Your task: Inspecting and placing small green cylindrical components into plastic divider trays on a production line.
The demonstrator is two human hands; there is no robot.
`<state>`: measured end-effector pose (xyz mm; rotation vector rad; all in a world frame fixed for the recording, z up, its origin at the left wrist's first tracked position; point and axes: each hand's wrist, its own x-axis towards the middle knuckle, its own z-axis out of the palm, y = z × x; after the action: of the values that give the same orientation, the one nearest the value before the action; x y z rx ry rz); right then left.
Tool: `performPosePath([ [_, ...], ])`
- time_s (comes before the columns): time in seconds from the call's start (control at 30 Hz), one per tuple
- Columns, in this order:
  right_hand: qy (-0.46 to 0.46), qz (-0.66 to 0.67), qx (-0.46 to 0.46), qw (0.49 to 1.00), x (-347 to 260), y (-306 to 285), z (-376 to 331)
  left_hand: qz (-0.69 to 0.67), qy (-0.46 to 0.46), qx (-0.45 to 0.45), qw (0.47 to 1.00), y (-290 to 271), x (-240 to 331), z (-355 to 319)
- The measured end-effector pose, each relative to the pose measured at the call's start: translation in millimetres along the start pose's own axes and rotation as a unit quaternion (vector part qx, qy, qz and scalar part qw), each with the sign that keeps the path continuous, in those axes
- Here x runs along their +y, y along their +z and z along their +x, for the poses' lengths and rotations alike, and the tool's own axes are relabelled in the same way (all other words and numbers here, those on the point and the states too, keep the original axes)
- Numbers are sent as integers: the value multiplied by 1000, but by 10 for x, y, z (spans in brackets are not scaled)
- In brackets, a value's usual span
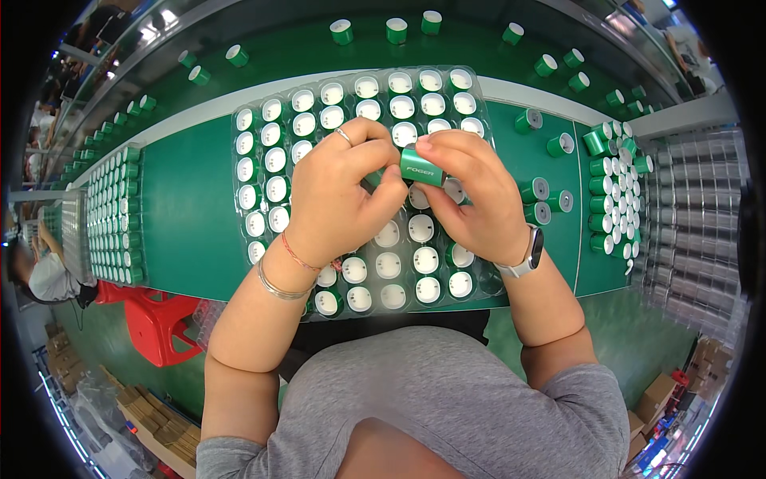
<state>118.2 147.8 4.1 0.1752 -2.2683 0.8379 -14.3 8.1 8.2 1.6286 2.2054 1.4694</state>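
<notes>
Over a clear plastic tray (237,132) filled with rows of white-topped green cylinders, my two hands meet near the middle. My right hand (471,195) pinches a shiny green cylinder (423,166) between thumb and fingers, its printed side facing up. Beside it, my left hand (343,191) has its fingers curled and its thumb pressed to the index finger, close to the cylinder's left end. Something green shows just below those left fingertips, but most of it is hidden. A ring and bracelets are on the left hand and wrist; a watch is on the right wrist.
Right of the tray stand several loose green cylinders (536,189), with a dense cluster of them (610,195) and stacked clear trays (690,231) further right. Another filled tray (114,215) lies far left. More cylinders (396,30) stand along the green belt (287,52) behind. A red stool (155,323) is lower left.
</notes>
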Motion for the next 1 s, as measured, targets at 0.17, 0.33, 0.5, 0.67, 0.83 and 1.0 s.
performPosePath([
  [0.17, 8, 3, 2, 1000, -8, -10, 1, -13, 10, -9, 1000, -14, -11, -6],
  [0.33, 48, 32, 13, 998, -49, -25, 14, -55, 6, -6, 998, -41, -32, -2],
  [0.5, 48, 52, 26, 997, -25, -11, 4, -107, -14, 18, 994, -56, -80, 19],
  [0.67, 41, 43, 7, 998, -24, -53, -7, -92, -46, 29, 994, -53, -60, 33],
  [0.83, 54, 48, 1, 997, -46, -55, -8, -150, -88, 16, 985, -45, -36, 29],
  [1.0, 58, 135, 47, 988, 52, 23, -62, -355, -153, -19, 922, -42, -2, 34],
])
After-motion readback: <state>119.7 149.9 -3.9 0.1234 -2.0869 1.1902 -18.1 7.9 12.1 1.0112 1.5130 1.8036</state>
